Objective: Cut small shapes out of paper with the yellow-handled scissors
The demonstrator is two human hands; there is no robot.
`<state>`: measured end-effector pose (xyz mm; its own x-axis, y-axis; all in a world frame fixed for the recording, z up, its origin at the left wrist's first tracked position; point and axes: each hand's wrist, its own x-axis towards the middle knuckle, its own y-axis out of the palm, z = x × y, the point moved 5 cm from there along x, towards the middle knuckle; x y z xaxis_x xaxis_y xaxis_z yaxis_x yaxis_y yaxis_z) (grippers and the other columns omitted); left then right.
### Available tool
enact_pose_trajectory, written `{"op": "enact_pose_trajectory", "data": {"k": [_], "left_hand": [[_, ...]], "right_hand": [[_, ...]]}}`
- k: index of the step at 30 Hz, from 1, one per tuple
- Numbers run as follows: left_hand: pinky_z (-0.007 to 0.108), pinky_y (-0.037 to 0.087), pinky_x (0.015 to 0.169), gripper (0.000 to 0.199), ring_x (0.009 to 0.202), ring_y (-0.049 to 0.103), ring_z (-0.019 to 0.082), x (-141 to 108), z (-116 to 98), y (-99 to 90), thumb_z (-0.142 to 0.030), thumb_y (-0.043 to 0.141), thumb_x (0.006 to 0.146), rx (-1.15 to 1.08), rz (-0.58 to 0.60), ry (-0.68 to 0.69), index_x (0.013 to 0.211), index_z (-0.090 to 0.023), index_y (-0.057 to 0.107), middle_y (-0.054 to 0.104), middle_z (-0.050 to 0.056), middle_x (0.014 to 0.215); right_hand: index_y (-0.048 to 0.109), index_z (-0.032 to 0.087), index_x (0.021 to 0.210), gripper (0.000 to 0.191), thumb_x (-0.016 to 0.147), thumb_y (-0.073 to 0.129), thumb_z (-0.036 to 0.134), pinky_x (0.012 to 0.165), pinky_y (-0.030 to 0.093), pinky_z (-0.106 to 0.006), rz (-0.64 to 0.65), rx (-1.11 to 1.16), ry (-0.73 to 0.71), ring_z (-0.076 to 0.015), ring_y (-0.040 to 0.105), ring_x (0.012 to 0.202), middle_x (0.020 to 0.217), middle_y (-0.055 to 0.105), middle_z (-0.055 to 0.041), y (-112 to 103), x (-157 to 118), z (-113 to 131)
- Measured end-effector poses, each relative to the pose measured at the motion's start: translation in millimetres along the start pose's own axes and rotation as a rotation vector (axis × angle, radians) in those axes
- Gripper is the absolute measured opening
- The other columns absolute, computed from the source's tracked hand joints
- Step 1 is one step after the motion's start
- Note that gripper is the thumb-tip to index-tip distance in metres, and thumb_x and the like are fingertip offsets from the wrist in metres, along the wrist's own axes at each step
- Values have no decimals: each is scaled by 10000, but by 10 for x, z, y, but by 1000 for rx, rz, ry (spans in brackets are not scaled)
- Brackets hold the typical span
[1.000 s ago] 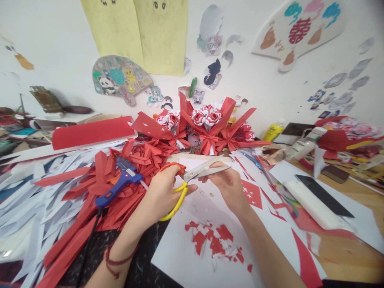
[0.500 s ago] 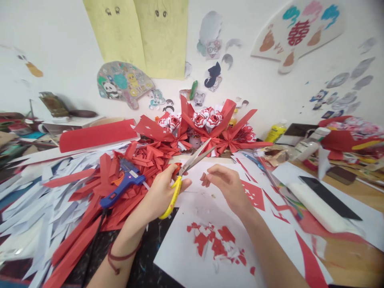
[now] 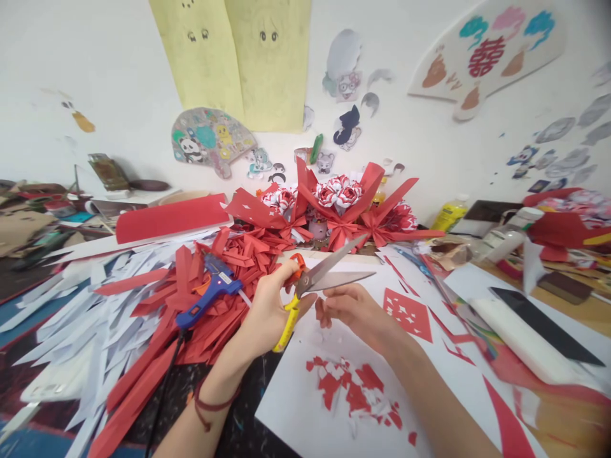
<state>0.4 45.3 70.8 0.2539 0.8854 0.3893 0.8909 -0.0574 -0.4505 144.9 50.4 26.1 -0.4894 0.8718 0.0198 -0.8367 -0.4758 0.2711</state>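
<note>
My left hand [image 3: 273, 305] is closed around the scissors [image 3: 329, 272], which have yellow and orange handles. Their blades are spread apart and point to the right, over the white paper. Close beneath the blade tips is my right hand [image 3: 360, 315], its fingers loosely bent and apart, with nothing visible in them. Below both hands, cut red and white paper scraps [image 3: 353, 388] lie scattered on a white sheet [image 3: 291, 413]. Beyond my right hand rests a red paper square [image 3: 408, 313] with small cut-out shapes.
A blue hot glue gun [image 3: 210, 294] lies on folded red paper strips [image 3: 162, 356], beside a heap of white strips [image 3: 62, 337]. Red-and-white paper flowers [image 3: 338, 191] stand against the wall. To the right are a dark phone-like slab [image 3: 547, 326] and a yellow bottle [image 3: 449, 213].
The scissors have swung to point more to the right, and their blades have spread wider. My right hand has dropped slightly. The whole view has shifted a little.
</note>
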Motion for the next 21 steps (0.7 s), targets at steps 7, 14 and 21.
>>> {"op": "enact_pose_trajectory", "data": {"k": [7, 14, 21], "left_hand": [[243, 379, 654, 189, 682, 467, 111, 3, 6, 52, -321, 635, 783, -87, 76, 32, 824, -171, 527, 501, -26, 724], [218, 341, 603, 187, 633, 410, 88, 23, 66, 57, -329, 644, 783, -129, 13, -15, 838, -173, 557, 472, -41, 695], [189, 311, 536, 197, 579, 393, 63, 37, 127, 75, -290, 695, 735, -246, 21, -111, 813, -164, 565, 482, -52, 661]], "right_hand": [[647, 127, 755, 119, 818, 595, 213, 647, 463, -269, 50, 23, 10, -116, 600, 615, 717, 661, -35, 37, -5, -17], [619, 150, 791, 169, 862, 563, 293, 640, 473, -276, -50, -99, -101, -117, 606, 619, 739, 655, -29, -7, -5, 73], [630, 181, 822, 150, 782, 670, 320, 624, 505, -256, -262, -318, -295, -113, 611, 637, 746, 643, -2, -46, -32, 179]]}}
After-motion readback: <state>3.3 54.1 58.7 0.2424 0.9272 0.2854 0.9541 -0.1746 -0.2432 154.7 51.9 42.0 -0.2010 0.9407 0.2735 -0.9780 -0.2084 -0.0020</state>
